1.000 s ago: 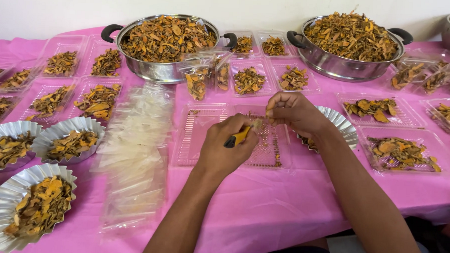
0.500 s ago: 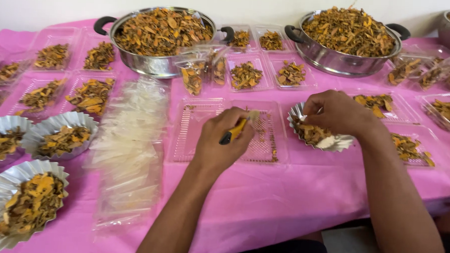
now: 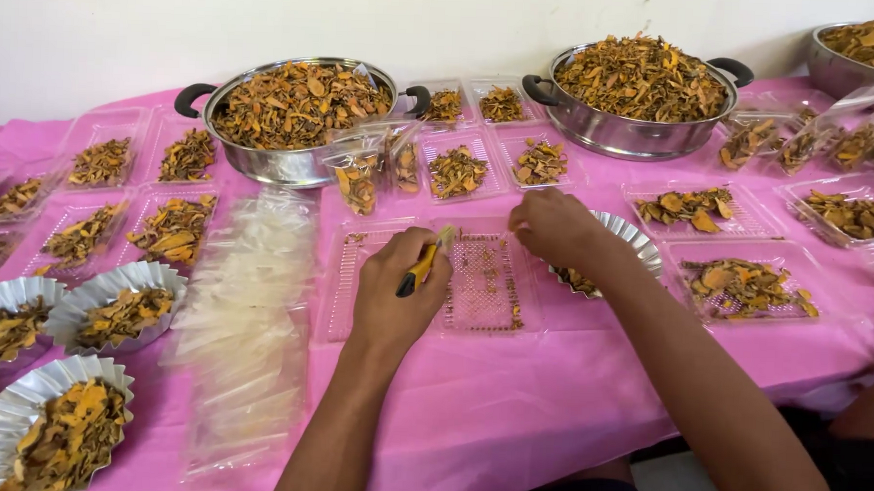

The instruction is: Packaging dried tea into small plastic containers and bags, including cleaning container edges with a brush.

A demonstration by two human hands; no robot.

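My left hand [image 3: 396,297] is closed around a small yellow and black tool [image 3: 420,270], held over the left part of a clear plastic tray [image 3: 484,286]. The tray lies on the pink tablecloth and holds only crumbs of dried orange slices. My right hand [image 3: 554,225] hovers at the tray's far right corner with its fingers curled downward. Whether it holds any slices is hidden. Behind it, partly covered by my wrist, stands a fluted foil dish [image 3: 642,245] with a few slices in it.
Two steel pots [image 3: 296,115] [image 3: 641,88] heaped with dried slices stand at the back, a third pot [image 3: 855,47] at far right. Filled clear trays [image 3: 741,285] surround them. A pile of clear bags [image 3: 246,316] and filled foil dishes [image 3: 115,307] lie left.
My right hand has moved left from over the foil dish to the clear tray's far right corner. My left hand stays over the tray with the tool.
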